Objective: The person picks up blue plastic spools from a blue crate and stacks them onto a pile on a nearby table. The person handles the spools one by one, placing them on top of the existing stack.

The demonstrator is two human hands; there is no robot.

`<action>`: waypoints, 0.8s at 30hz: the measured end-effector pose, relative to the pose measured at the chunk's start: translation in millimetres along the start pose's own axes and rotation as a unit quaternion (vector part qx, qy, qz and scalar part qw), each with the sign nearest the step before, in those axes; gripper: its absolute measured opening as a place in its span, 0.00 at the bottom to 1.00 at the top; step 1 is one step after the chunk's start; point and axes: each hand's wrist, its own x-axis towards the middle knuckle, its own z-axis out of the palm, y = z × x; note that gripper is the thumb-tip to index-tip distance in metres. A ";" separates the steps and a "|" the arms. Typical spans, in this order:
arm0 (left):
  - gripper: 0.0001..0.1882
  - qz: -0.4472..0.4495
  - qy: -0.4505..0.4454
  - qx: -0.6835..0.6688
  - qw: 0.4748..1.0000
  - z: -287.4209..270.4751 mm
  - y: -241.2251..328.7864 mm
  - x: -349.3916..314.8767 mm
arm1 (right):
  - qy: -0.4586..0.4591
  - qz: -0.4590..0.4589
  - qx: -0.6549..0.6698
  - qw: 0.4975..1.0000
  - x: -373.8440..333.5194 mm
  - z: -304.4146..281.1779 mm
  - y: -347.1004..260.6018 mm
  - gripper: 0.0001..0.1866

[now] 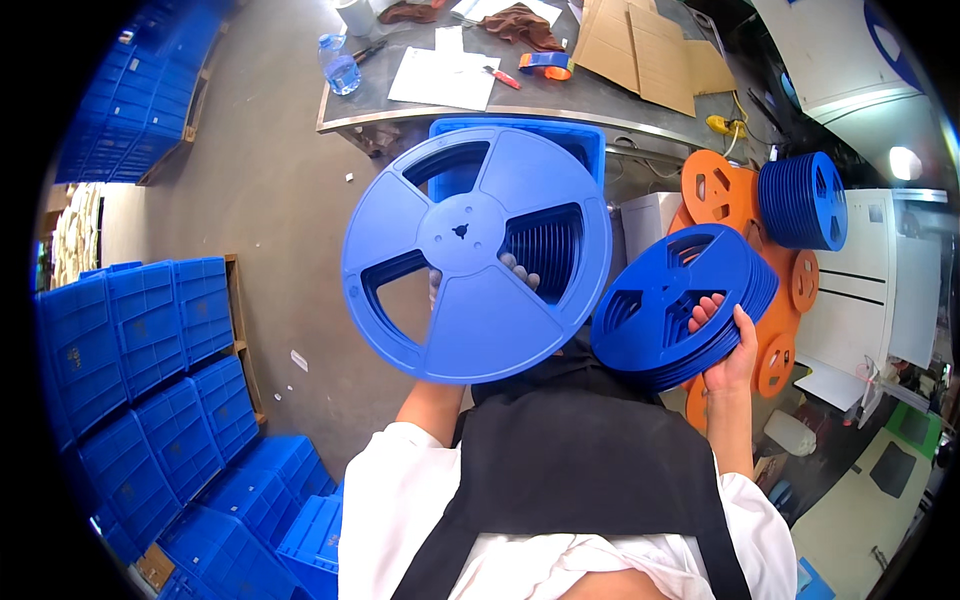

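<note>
Large blue plastic reels (pixel 520 325) fill the middle of the head view, several of them stacked face to face. My left hand (pixel 523 273) is closed around this stack from behind. Its fingertips show through the cut-out windows, while the palm is hidden by the front reel. To the right, a second tilted stack of blue reels (pixel 655 325) is held by my right hand (pixel 735 352). The right fingers reach into a window and the thumb lies along the outer rims. The two stacks are close together, in front of my black apron.
Ahead stands a dark worktable (pixel 400 118) with papers, a bottle (pixel 340 68), a tape roll (pixel 547 66) and cardboard (pixel 640 55). A blue bin (pixel 590 140) sits below its edge. An orange rack (pixel 745 215) holds more blue reels (pixel 800 200). Blue crates (pixel 150 330) are piled left.
</note>
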 end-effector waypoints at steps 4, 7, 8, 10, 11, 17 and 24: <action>0.40 0.020 0.013 0.010 1.000 4.6 -5.5 14.6 | 0.008 -0.002 -0.004 1.000 3.6 -3.5 -1.6 0.20; 0.41 0.017 0.029 0.017 0.999 3.7 -5.6 20.6 | 0.016 -0.003 -0.002 1.000 6.8 -6.3 -2.7 0.20; 0.39 0.028 0.056 0.022 0.998 3.9 -6.7 23.4 | 0.018 -0.002 -0.002 1.000 8.0 -7.2 -3.4 0.20; 0.36 0.048 0.110 0.033 0.992 5.1 -9.3 31.2 | 0.021 0.001 -0.002 1.000 10.3 -9.4 -5.8 0.20; 0.34 0.046 0.113 0.003 0.993 -6.5 -5.0 36.5 | 0.023 0.002 0.000 1.000 10.9 -9.9 -6.6 0.20; 0.21 0.150 0.295 0.256 0.908 -20.3 -5.7 64.1 | 0.034 0.004 -0.005 0.999 17.4 -16.9 -8.3 0.20; 0.19 0.152 0.257 0.148 0.943 -6.0 -16.0 96.7 | 0.027 0.008 -0.005 1.000 14.9 -18.1 -12.3 0.20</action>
